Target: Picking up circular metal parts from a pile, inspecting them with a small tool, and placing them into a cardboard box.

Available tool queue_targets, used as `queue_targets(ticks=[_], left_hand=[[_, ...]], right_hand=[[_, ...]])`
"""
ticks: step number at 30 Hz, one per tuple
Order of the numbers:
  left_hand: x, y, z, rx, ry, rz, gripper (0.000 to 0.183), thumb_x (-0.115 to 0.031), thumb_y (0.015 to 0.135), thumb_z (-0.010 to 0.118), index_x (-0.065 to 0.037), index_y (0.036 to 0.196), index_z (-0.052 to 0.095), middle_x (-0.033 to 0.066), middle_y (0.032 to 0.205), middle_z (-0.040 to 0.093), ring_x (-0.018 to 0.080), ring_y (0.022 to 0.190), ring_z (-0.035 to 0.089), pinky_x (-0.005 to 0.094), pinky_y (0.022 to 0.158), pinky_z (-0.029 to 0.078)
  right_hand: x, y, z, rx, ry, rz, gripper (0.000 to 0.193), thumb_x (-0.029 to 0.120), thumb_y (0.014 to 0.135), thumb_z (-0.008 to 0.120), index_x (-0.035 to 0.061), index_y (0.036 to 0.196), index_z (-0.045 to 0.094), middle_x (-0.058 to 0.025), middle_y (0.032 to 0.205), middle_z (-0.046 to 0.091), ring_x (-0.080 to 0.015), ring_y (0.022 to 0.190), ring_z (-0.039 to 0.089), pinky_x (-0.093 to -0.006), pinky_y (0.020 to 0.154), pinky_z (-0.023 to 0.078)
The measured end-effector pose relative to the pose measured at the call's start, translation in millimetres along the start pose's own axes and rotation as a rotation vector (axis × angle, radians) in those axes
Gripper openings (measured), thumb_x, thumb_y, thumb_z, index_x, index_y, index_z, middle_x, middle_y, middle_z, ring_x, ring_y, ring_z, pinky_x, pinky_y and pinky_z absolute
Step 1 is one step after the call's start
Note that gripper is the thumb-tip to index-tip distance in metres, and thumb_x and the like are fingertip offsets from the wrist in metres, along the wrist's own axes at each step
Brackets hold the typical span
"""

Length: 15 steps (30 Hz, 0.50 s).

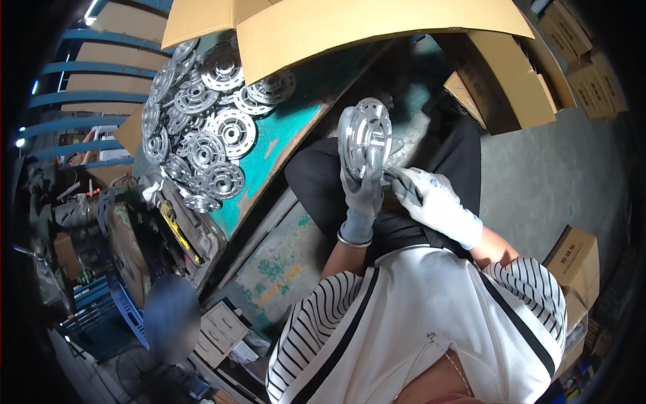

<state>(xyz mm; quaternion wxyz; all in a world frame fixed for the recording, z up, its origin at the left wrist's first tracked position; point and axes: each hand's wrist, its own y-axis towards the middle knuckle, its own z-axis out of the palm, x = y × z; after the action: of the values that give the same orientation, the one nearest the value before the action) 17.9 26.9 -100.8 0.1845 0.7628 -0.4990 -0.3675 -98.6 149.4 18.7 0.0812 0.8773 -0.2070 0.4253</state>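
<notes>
My left hand [363,192], in a grey-and-white work glove, is closed around a round silver metal disc [372,131] with slots and raised rings. The disc stands tilted on edge above my lap. Just right of its lower edge, my gloved right hand [436,200] has its fingers curled together. Whatever lies between those fingers, if anything, is too hidden to name. A heap of similar slotted metal discs [204,149] covers the green worktable [276,145] to the left.
An open cardboard box [377,27] reaches over the far side of the worktable. More cartons stand at the far right [592,77] and near right [572,266]. Machinery with a yellow-marked part [178,232] and a small drawer cabinet [221,331] are on the left.
</notes>
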Motion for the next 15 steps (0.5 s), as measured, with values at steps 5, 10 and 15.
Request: queue_targets(ticks=[5, 10, 15], left_hand=[[-2, 4, 0, 0.054, 0.188, 0.155, 0.049, 0.003, 0.08, 0.055, -0.007, 0.129, 0.054, 0.0227, 0.137, 0.041, 0.0423, 0.125, 0.043, 0.0432, 0.106, 0.034], [42, -41, 0, 0.125, -0.338, -0.261, 0.049, -0.006, 0.088, 0.053, -0.003, 0.136, 0.042, 0.0195, 0.136, 0.042, 0.0312, 0.125, 0.045, 0.0425, 0.104, 0.038], [23, -6, 17, 0.214, -1.231, -0.739, 0.066, 0.003, 0.09, 0.049, -0.007, 0.148, 0.02, 0.0097, 0.15, 0.029, 0.0188, 0.132, 0.036, 0.0285, 0.106, 0.033]], right_hand=[[-7, -5, -12, 0.011, -0.005, 0.042, 0.026, 0.017, 0.086, 0.06, 0.0054, 0.109, 0.062, -0.0157, 0.094, 0.065, -0.0348, 0.081, 0.063, -0.04, 0.07, 0.051], [-1, 8, 11, -0.002, 0.02, -0.032, 0.027, 0.019, 0.085, 0.061, 0.0034, 0.107, 0.062, -0.018, 0.096, 0.064, -0.0363, 0.086, 0.062, -0.0408, 0.075, 0.05], [-23, -3, 1, -0.063, 0.258, 0.046, 0.023, 0.009, 0.088, 0.06, -0.006, 0.105, 0.062, -0.0189, 0.085, 0.066, -0.025, 0.073, 0.066, -0.0331, 0.068, 0.051]])
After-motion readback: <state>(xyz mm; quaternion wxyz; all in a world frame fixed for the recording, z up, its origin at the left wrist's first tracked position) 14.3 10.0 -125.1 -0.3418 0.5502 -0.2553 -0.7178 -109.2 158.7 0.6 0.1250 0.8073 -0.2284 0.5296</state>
